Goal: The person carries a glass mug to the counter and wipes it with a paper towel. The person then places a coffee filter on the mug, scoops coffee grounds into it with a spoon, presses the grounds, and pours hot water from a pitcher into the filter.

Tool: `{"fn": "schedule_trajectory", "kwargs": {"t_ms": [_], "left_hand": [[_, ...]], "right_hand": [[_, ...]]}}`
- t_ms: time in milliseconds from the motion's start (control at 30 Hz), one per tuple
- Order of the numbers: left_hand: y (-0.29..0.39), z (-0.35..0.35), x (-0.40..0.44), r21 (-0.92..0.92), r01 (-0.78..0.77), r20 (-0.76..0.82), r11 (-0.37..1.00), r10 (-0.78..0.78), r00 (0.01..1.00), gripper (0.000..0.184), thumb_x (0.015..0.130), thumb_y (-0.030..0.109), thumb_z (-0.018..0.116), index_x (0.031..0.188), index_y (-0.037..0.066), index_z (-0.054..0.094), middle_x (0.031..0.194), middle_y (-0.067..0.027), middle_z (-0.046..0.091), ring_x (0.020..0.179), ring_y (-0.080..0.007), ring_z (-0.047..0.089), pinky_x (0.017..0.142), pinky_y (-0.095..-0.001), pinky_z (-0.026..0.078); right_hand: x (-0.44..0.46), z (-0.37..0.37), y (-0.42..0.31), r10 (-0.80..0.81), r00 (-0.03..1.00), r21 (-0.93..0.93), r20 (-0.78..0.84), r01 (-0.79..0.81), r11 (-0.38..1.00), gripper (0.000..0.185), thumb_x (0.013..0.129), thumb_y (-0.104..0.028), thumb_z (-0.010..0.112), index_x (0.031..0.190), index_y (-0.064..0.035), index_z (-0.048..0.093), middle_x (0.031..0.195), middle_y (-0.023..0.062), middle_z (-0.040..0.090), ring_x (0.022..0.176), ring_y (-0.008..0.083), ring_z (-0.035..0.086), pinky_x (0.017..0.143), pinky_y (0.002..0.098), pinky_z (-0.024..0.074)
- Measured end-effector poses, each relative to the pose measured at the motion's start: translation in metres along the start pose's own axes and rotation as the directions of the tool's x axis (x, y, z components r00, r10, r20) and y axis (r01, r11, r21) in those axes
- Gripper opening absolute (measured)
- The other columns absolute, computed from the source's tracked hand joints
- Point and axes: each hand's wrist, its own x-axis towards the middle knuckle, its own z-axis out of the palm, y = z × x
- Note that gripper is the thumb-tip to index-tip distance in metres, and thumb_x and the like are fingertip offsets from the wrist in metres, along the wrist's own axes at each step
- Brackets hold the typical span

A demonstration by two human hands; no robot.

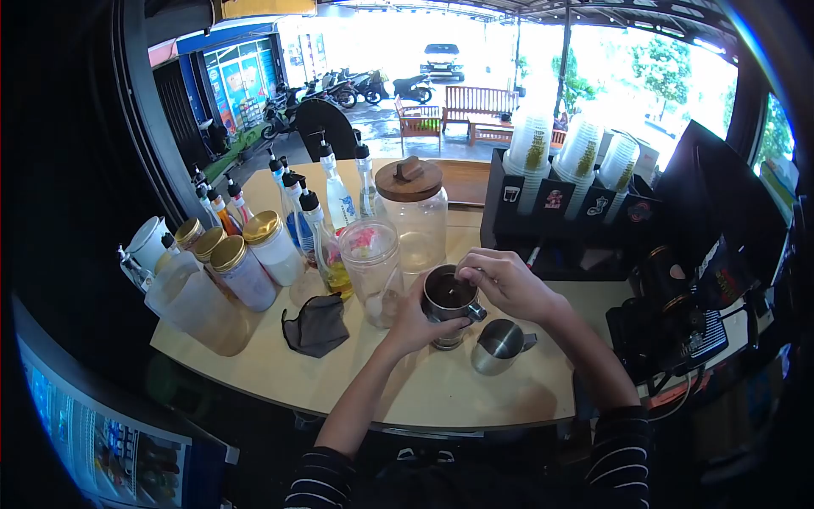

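My left hand (414, 321) is wrapped round a metal cup (435, 297) with dark contents, its fingers closed on the near left side. Over the right rim of that cup, my right hand (506, 284) is closed in a pinch, fingertips pointing down toward the opening. Whatever it holds is hidden by the fingers. A second steel cup with a handle, a milk pitcher (496, 352), stands just below my right hand, apart from it. To the left of my left hand is a clear jar (370, 284). A dark cloth (317, 326) lies flat on the table beside it.
Several pump bottles (337, 193) and gold-lidded jars (229, 254) crowd the table's left side. A wooden-lidded glass jar (415, 222) stands behind the cup. A black holder (543, 208) with stacked plastic cups (532, 144) is at the back right, near a black machine (666, 297).
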Motion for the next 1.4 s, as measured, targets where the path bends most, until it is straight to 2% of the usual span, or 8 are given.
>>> {"fn": "schedule_trajectory", "kwargs": {"t_ms": [500,700,767,900,967,1200,1267,1400], "left_hand": [[0.009,0.005,-0.002,-0.012,-0.023,-0.044,1.0,0.022,0.999,0.079,0.059,0.026,0.088,0.123,0.003,0.047,0.113,-0.0105,0.059,0.106,-0.0217,0.059,0.094,-0.0349,0.046],[0.012,0.005,-0.003,-0.009,-0.003,-0.047,1.0,0.002,0.999,0.08,0.059,0.026,0.088,0.123,0.003,0.046,0.115,-0.0107,0.057,0.108,-0.0213,0.057,0.094,-0.0347,0.046],[0.01,0.005,-0.003,-0.006,-0.004,-0.045,1.0,0.004,0.999,0.08,0.059,0.026,0.088,0.123,0.003,0.046,0.115,-0.0108,0.057,0.109,-0.0213,0.057,0.094,-0.0347,0.045],[0.003,0.006,-0.002,0.009,-0.028,-0.045,1.0,0.028,0.999,0.081,0.059,0.025,0.087,0.124,0.004,0.045,0.115,-0.0106,0.057,0.107,-0.0214,0.057,0.094,-0.0347,0.046],[0.005,0.006,-0.003,0.004,-0.018,-0.054,1.0,0.018,0.998,0.081,0.059,0.024,0.087,0.124,0.004,0.045,0.115,-0.0105,0.057,0.107,-0.0213,0.057,0.093,-0.0347,0.046],[0.008,0.005,-0.003,0.015,-0.037,-0.045,0.999,0.038,0.998,0.082,0.059,0.022,0.087,0.126,0.004,0.044,0.113,-0.0106,0.057,0.107,-0.0213,0.058,0.093,-0.035,0.046],[0.01,0.005,-0.002,0.013,-0.031,-0.051,0.999,0.032,0.998,0.082,0.059,0.022,0.087,0.125,0.004,0.044,0.114,-0.0106,0.057,0.107,-0.0212,0.058,0.093,-0.035,0.046],[0.012,0.006,-0.003,-0.009,-0.039,-0.067,0.999,0.038,0.997,0.08,0.059,0.024,0.088,0.124,0.004,0.045,0.113,-0.0104,0.059,0.105,-0.0208,0.059,0.092,-0.0344,0.047]], "right_hand": [[-0.01,0.011,-0.006,-0.012,0.999,-0.09,-0.053,0.007,0.996,0.017,0.093,-0.015,0.054,0.091,0.0022,0.053,0.081,0.0162,0.057,0.07,0.0362,0.057,0.063,0.0412,0.0459],[-0.011,0.014,-0.005,0.005,0.999,-0.052,-0.054,-0.008,0.999,0.018,0.094,-0.015,0.053,0.092,0.0024,0.054,0.081,0.0166,0.057,0.071,0.036,0.058,0.065,0.04,0.0467],[-0.01,0.014,-0.007,0.002,1.0,0.118,-0.029,0.001,0.993,0.019,0.095,-0.016,0.051,0.091,0.0029,0.054,0.082,0.0171,0.057,0.074,0.0358,0.058,0.067,0.0394,0.047],[-0.008,0.008,-0.005,0.056,0.998,0.061,-0.003,-0.056,0.997,0.02,0.095,-0.016,0.05,0.092,0.0033,0.054,0.083,0.0175,0.056,0.076,0.0357,0.058,0.068,0.0396,0.047],[-0.006,0.008,0.0,0.03,0.999,-0.021,-0.016,-0.03,0.999,0.018,0.096,-0.011,0.047,0.091,0.0034,0.058,0.086,0.0142,0.061,0.075,0.0268,0.063,0.069,0.0333,0.0499],[-0.007,0.012,-0.004,0.014,1.0,-0.051,-0.001,-0.014,0.999,0.019,0.095,-0.012,0.049,0.09,0.0034,0.058,0.088,0.0138,0.061,0.077,0.0276,0.062,0.069,0.0345,0.0498],[-0.009,0.013,-0.006,0.021,1.0,0.102,0.003,-0.021,0.995,0.018,0.095,-0.013,0.05,0.091,0.0029,0.058,0.088,0.0131,0.061,0.077,0.0279,0.062,0.07,0.0344,0.0497],[-0.008,0.011,-0.005,0.004,1.0,-0.028,-0.008,-0.004,1.0,0.018,0.095,-0.012,0.048,0.09,0.0027,0.058,0.086,0.0123,0.061,0.075,0.0227,0.062,0.07,0.0316,0.0507]]}}
